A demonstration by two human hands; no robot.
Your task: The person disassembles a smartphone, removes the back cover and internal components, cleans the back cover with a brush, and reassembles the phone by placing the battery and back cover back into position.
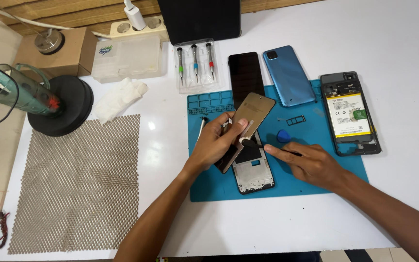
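My left hand (215,141) grips a thin tan-backed phone screen panel (253,110) and tilts it up off a phone frame (253,175) that lies on the blue work mat (209,189). My right hand (311,164) rests on the mat and pinches a thin black tool (254,143). The tool's tip points at the white flex strip under the lifted panel, beside my left thumb. A blue pick (283,136) lies just above my right hand.
On the mat's far side lie a black glass panel (246,75), a blue back cover (288,75), a small tray frame (296,120) and an opened phone with its battery (349,114). Three screwdrivers (196,62), a crumpled tissue (117,97), a mesh pad (78,184) and a black stand (66,104) sit left.
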